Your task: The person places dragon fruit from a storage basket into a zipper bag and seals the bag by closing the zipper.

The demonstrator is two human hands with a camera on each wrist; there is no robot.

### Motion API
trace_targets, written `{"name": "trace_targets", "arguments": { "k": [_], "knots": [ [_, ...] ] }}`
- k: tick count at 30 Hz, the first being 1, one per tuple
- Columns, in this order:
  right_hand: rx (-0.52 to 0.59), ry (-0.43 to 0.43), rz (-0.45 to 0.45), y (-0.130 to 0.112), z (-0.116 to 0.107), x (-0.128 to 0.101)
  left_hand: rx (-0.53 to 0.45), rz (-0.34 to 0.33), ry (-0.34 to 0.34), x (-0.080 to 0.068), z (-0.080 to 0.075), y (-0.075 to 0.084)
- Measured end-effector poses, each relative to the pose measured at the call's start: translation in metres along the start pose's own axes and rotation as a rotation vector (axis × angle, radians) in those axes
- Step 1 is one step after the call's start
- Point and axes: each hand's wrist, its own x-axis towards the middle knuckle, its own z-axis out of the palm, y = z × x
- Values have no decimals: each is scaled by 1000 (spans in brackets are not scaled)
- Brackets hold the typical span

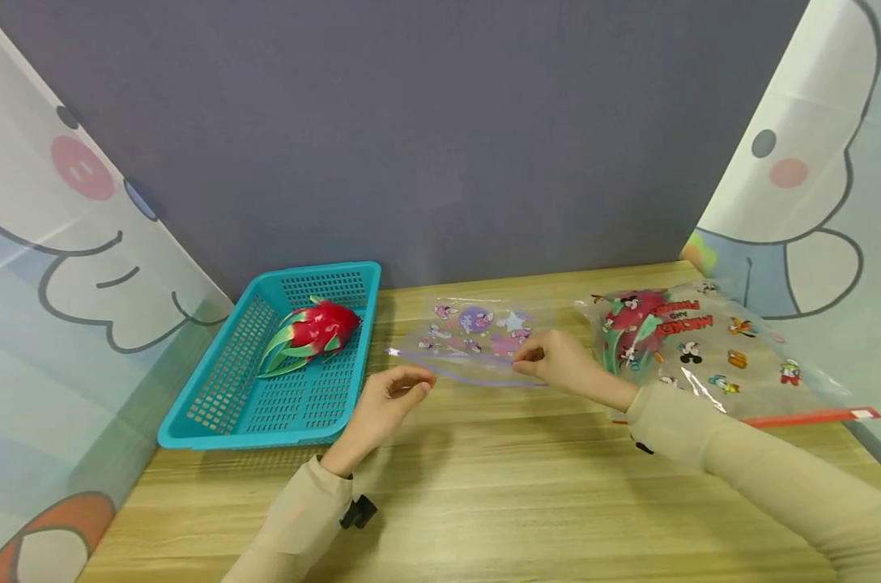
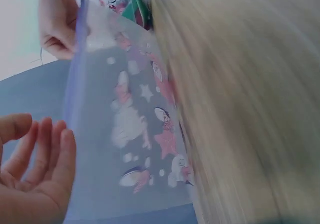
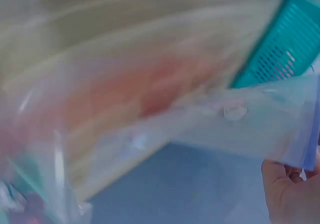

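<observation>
A clear zip bag (image 1: 458, 328) with a purple zip edge and pink, white and purple cartoon prints is in front of me. My right hand (image 1: 564, 368) pinches its purple edge near the right corner between thumb and fingers; the right wrist view shows that corner at the fingers (image 3: 280, 179). My left hand (image 1: 385, 405) is beside the bag's left end, thumb and fingers bent and apart with nothing between them. Seen from the left wrist, the fingertips (image 2: 65, 139) are right at the purple edge.
A teal basket (image 1: 266, 437) holding a toy dragon fruit (image 1: 324, 328) stands at the left. Right of my right hand lies a larger printed zip bag (image 1: 732, 348) with a red slider edge and a red-and-green item inside. A grey panel (image 1: 440, 146) rises behind the wooden table (image 1: 484, 502).
</observation>
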Motion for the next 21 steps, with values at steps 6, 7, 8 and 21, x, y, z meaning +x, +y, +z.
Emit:
{"name": "trace_targets", "arguments": {
  "k": [6,7,8,21],
  "knots": [
    [-17,122,12,-15,-13,1,-73,-81,166,22,11,7],
    [-24,137,0,-17,-13,1,-103,-91,193,27,14,8],
    [-33,152,-18,-18,-13,1,-144,-97,221,33,16,10],
    [-106,198,-98,-34,-12,4,-439,-98,351,70,22,18]
  ]
}}
